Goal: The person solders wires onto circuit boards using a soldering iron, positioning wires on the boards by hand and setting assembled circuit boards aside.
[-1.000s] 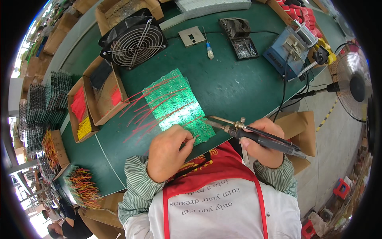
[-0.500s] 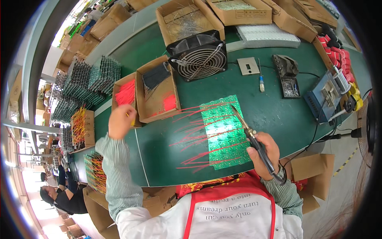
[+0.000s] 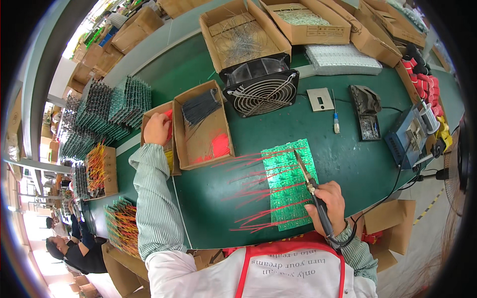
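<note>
In my right hand (image 3: 328,201) is a soldering iron (image 3: 322,211) with a black handle, its tip over the upper part of a green circuit board panel (image 3: 293,198). Several red wires (image 3: 251,198) run out leftward from the panel across the green bench. My left hand (image 3: 157,130) reaches into the left cardboard box, fingers curled on the red wires (image 3: 169,124) there; the fingertips are partly hidden. Beside it, a second cardboard box (image 3: 201,163) holds black wires (image 3: 200,107) and more red wires (image 3: 220,145).
A black fan (image 3: 261,89) stands behind the boxes. Right of it lie a metal plate (image 3: 320,99), a screwdriver (image 3: 336,121) and a dark tray (image 3: 368,126). A blue soldering station (image 3: 405,134) sits at the far right, its cord trailing over the bench. Stacked boards (image 3: 99,109) fill the left.
My left hand has moved away from me into the left box, onto the red wires. The view has shifted slightly; my right hand still holds the soldering iron over the board's upper part.
</note>
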The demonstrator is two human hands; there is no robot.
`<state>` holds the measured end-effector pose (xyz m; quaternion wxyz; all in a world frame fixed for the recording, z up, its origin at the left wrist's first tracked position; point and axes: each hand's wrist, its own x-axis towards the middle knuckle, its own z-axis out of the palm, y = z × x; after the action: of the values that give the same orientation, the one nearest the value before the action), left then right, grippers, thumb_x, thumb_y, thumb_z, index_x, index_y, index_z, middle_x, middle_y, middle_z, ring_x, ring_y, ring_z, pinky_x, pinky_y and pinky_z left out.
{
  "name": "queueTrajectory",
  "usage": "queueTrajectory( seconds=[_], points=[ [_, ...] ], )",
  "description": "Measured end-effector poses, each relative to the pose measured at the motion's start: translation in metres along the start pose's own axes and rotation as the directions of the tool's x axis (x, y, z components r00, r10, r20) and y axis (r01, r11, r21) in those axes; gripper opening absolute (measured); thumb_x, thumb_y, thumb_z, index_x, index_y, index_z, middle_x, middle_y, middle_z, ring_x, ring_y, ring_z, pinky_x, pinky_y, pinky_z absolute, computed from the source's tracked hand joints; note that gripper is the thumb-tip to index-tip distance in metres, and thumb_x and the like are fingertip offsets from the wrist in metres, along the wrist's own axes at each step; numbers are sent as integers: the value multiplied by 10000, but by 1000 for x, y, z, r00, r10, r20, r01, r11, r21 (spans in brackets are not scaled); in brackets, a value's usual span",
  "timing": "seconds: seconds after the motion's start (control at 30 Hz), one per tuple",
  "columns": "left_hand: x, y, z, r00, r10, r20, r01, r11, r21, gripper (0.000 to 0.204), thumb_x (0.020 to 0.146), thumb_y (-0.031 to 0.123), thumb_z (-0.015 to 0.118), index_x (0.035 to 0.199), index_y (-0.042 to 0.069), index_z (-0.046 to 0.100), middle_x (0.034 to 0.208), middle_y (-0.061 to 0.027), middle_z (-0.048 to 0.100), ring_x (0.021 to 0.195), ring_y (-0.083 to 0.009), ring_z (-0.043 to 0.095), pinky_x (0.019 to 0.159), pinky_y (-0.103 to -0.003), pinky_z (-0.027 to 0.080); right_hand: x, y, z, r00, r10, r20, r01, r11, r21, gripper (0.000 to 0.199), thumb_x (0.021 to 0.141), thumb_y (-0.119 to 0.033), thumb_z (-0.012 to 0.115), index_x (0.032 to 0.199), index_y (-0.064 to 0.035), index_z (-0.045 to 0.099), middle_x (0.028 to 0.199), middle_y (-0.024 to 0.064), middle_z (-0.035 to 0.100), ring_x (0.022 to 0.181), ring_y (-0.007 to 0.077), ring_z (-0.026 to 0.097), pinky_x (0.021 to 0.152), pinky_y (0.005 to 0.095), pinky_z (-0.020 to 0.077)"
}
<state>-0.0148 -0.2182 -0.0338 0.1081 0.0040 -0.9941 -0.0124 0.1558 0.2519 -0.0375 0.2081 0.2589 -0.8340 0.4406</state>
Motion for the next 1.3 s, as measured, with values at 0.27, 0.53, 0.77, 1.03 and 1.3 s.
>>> queueTrajectory(
  seconds=[0.27,0.53,0.77,1.03,1.3],
  points=[
    [1,-8,-7,997,23,-79,-27,999,-47,153,785,198,601,816,59,657,837,-137,634,788,-317,598,710,-400,464,8,4,6,999,-14,43,16,1000,-27,373,784,-217,659,1043,-25,470,924,168,551,772,322,530,737,442,420],
    [-4,-1,-27,990,-68,-121,56,994,-99,147,806,195,601,858,72,662,811,-118,643,736,-298,612,665,-351,480,14,1,-5,999,-39,-32,40,999,21,403,683,-150,746,1003,-28,532,872,136,580,704,290,547,692,411,435],
    [-24,88,-83,973,-9,-232,-110,863,-493,91,826,67,572,890,10,604,808,-109,586,689,-235,567,636,-290,444,11,-5,-36,998,59,-31,-55,994,95,323,696,-50,711,970,-7,546,841,152,614,673,274,615,561,310,483],
    [-127,260,-115,806,589,52,-512,739,-438,169,725,30,598,892,53,610,768,-107,526,705,-277,554,598,-361,452,-7,-19,-86,945,324,-52,-316,941,120,192,695,-86,706,830,-17,588,745,92,633,565,197,594,526,288,466],
    [-159,320,-81,832,554,24,-380,601,-703,82,742,29,639,796,10,580,740,-98,539,631,-256,556,560,-333,440,-31,-24,-121,890,451,60,-453,864,219,164,707,-82,691,801,-11,577,664,49,607,499,126,547,483,247,434]
  ],
)
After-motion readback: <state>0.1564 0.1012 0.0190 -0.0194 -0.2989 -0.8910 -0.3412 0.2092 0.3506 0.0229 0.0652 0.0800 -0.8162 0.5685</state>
